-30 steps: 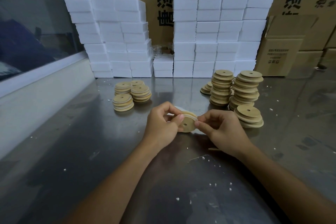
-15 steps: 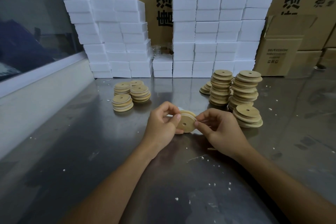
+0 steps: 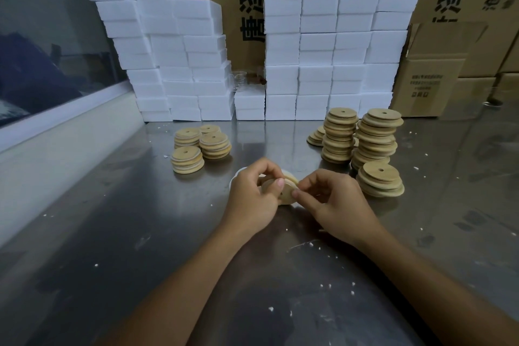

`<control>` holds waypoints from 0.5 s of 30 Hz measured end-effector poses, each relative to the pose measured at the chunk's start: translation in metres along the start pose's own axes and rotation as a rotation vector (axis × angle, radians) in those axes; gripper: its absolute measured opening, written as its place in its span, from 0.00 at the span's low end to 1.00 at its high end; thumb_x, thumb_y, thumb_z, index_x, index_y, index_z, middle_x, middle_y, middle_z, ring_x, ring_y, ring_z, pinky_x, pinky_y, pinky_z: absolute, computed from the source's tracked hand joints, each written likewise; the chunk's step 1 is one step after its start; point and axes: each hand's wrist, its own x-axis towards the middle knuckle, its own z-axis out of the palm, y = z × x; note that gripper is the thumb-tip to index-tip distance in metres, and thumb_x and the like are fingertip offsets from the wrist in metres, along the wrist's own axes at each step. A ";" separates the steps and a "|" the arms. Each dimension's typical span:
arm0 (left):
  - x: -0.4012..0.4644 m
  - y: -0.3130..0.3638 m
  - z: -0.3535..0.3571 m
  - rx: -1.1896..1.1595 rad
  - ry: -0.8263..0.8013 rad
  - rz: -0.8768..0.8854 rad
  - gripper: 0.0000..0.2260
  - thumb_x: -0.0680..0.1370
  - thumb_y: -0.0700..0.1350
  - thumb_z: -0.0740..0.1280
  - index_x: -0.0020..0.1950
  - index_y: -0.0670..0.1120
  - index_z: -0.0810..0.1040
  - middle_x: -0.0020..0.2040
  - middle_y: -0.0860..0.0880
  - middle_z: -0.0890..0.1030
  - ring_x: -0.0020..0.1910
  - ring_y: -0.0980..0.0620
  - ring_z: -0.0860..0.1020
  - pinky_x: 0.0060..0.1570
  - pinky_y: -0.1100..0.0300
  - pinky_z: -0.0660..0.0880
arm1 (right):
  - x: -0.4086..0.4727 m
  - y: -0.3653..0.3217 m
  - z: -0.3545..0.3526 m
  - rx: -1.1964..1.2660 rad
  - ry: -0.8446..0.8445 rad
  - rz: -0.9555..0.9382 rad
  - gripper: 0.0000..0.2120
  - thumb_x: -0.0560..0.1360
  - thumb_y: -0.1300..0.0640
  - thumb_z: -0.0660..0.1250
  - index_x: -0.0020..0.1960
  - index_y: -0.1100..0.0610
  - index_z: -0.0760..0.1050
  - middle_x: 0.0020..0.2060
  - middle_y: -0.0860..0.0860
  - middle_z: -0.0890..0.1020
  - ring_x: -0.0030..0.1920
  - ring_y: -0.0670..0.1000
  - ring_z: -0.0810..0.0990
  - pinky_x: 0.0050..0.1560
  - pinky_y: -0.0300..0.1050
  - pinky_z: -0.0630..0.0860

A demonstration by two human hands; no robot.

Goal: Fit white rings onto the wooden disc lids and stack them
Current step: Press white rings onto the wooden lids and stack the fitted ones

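1. Head view: wooden disc lid (image 3: 285,194) held on edge just above the metal table (image 3: 112,233), centre of frame, between both hands; white ring (image 3: 290,177) visible along its upper rim.
2. Left hand (image 3: 252,196) grips the lid from the left, fingers curled round it, thumb tip pressed on the lid face.
3. Right hand (image 3: 331,202) pinches the lid's right edge, thumb tip at the rim, other fingers curled.
4. White rings (image 3: 237,175) on the table partly hidden behind the left hand; count unclear.
5. Short stacks of lids (image 3: 196,146) left of centre, white edges showing between discs.
6. Tall stacks of bare wooden lids (image 3: 362,137) to the right, a lower stack (image 3: 380,182) just beside the right hand.
7. White foam blocks (image 3: 323,36) stacked along the back, cardboard boxes (image 3: 432,78) behind and right.
8. White crumbs scattered on the table.
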 end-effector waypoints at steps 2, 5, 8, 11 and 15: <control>0.000 0.001 0.001 -0.049 0.002 -0.040 0.11 0.76 0.34 0.68 0.38 0.49 0.76 0.45 0.42 0.80 0.46 0.42 0.82 0.41 0.45 0.82 | 0.001 0.000 0.000 0.015 0.005 0.002 0.03 0.73 0.57 0.75 0.44 0.52 0.82 0.39 0.45 0.85 0.40 0.42 0.84 0.44 0.43 0.83; -0.001 0.005 0.002 -0.184 -0.011 -0.122 0.11 0.77 0.31 0.66 0.39 0.45 0.75 0.47 0.37 0.79 0.43 0.48 0.82 0.35 0.57 0.81 | 0.001 0.001 -0.001 0.049 0.020 0.006 0.03 0.73 0.57 0.75 0.43 0.53 0.82 0.37 0.45 0.85 0.39 0.43 0.84 0.43 0.45 0.83; -0.001 0.006 -0.001 -0.272 -0.031 -0.170 0.09 0.78 0.30 0.64 0.41 0.42 0.75 0.47 0.42 0.77 0.41 0.51 0.81 0.35 0.59 0.80 | 0.001 0.001 -0.001 0.068 0.015 0.009 0.02 0.74 0.57 0.75 0.44 0.54 0.82 0.38 0.46 0.86 0.40 0.44 0.85 0.44 0.45 0.83; 0.000 0.004 -0.004 -0.220 -0.053 -0.145 0.09 0.78 0.32 0.64 0.42 0.43 0.74 0.49 0.41 0.76 0.41 0.49 0.81 0.36 0.54 0.82 | 0.000 0.002 0.000 0.077 0.008 0.017 0.02 0.74 0.57 0.75 0.44 0.54 0.82 0.38 0.47 0.86 0.40 0.44 0.85 0.45 0.45 0.83; 0.000 0.002 -0.002 -0.068 -0.071 -0.019 0.09 0.78 0.37 0.65 0.42 0.49 0.75 0.48 0.40 0.78 0.46 0.39 0.81 0.38 0.44 0.82 | -0.001 0.001 0.000 0.086 0.015 -0.006 0.03 0.74 0.57 0.75 0.43 0.54 0.82 0.38 0.47 0.85 0.40 0.45 0.84 0.43 0.44 0.82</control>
